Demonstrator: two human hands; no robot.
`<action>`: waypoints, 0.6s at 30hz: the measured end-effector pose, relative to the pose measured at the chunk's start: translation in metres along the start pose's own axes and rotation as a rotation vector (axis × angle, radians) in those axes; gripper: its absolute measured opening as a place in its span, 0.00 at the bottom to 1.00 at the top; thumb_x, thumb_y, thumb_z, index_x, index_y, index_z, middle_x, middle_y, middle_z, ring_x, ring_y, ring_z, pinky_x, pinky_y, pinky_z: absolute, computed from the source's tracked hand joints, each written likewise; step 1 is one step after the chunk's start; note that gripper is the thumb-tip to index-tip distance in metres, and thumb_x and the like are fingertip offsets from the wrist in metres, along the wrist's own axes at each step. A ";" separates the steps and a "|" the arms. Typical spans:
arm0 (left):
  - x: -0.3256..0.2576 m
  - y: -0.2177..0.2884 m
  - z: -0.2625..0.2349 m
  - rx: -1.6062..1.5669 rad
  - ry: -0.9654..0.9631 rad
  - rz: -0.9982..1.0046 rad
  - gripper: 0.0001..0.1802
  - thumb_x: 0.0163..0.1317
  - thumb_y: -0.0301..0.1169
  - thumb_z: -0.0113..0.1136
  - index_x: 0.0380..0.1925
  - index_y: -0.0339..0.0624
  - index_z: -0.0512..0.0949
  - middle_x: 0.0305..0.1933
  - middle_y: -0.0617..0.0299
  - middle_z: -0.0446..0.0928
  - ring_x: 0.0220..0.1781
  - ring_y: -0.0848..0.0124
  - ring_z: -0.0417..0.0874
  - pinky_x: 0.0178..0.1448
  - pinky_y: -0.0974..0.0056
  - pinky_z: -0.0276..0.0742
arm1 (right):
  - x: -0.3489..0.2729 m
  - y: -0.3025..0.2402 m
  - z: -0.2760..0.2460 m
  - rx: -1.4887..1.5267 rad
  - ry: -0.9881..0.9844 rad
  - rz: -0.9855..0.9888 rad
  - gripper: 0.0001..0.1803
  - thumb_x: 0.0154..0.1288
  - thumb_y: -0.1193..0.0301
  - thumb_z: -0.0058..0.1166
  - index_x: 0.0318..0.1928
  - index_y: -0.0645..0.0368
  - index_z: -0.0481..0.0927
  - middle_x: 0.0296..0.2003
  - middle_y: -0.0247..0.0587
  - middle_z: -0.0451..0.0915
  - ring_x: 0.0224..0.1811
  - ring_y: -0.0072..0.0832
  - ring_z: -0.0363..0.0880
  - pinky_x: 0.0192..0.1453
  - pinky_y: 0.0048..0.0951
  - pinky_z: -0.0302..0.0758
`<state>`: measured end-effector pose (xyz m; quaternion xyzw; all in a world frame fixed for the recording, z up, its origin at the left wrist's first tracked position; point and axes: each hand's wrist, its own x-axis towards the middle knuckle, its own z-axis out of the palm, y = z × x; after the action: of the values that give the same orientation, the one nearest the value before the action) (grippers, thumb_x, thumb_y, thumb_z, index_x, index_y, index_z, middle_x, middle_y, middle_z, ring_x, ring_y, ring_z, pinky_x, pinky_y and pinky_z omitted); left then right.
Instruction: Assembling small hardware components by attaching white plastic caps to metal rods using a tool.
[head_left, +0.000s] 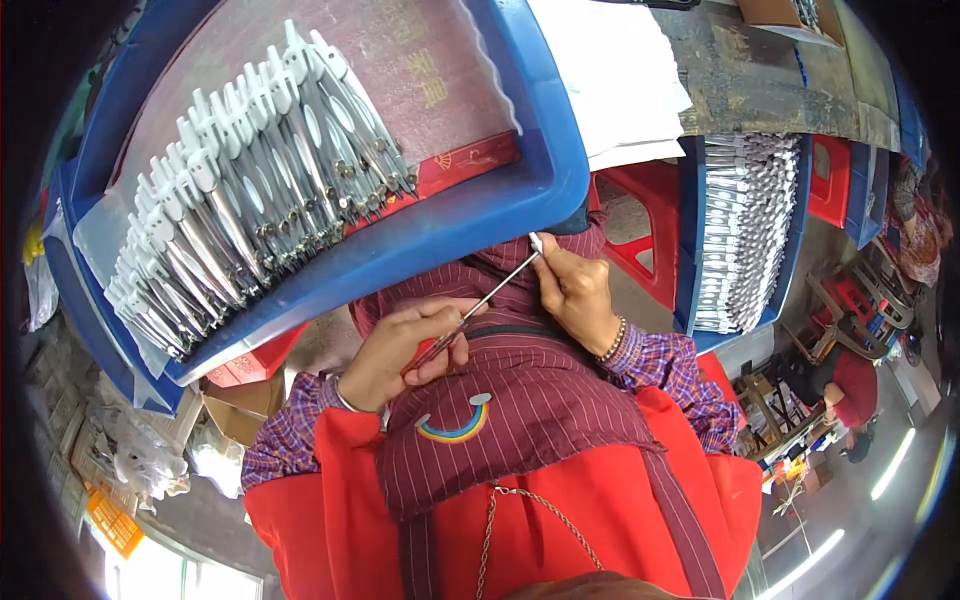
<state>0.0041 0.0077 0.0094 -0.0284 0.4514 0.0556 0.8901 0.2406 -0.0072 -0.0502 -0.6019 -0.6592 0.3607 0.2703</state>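
Between my two hands is a drawing compass (503,284), slanting over my lap with its white head up and to the right. My right hand (580,290) is closed, pinching it near that head. Lower down, the fingers of my left hand (405,340) are wrapped around its metal legs; a bit of red shows among them, too small to make out. Just beyond my hands stands a large blue tray (400,240). Rows of similar compasses (240,190), white heads up, lean together inside it.
Red card (470,163) lines part of the tray. White papers (610,80) lie beyond, at the right. A second blue tray (690,240) holds many packed compasses, near a red stool (640,225). A cardboard box (243,408) stands at the left. Another person (852,392) is far right.
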 end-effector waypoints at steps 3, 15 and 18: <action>0.005 -0.010 0.006 0.310 0.176 0.160 0.18 0.68 0.31 0.50 0.57 0.43 0.74 0.28 0.64 0.77 0.15 0.85 0.64 0.16 0.79 0.56 | 0.002 0.002 0.002 0.015 0.044 -0.003 0.09 0.55 0.81 0.59 0.38 0.68 0.81 0.15 0.49 0.70 0.12 0.32 0.71 0.17 0.30 0.64; 0.012 -0.024 -0.002 0.802 0.277 0.646 0.18 0.65 0.24 0.51 0.55 0.39 0.75 0.29 0.65 0.78 0.22 0.84 0.72 0.27 0.77 0.70 | 0.000 0.002 0.002 0.013 0.045 -0.025 0.06 0.56 0.81 0.59 0.36 0.68 0.81 0.14 0.49 0.69 0.11 0.30 0.70 0.17 0.30 0.63; -0.001 -0.006 0.009 0.433 0.215 0.317 0.17 0.66 0.24 0.51 0.55 0.38 0.75 0.29 0.63 0.78 0.19 0.85 0.69 0.21 0.78 0.65 | 0.001 -0.001 0.001 0.026 0.042 -0.004 0.07 0.57 0.80 0.59 0.37 0.68 0.81 0.14 0.48 0.69 0.11 0.30 0.71 0.17 0.30 0.63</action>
<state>0.0116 0.0025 0.0160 0.2274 0.5435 0.0932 0.8027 0.2386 -0.0063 -0.0501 -0.6045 -0.6499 0.3560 0.2924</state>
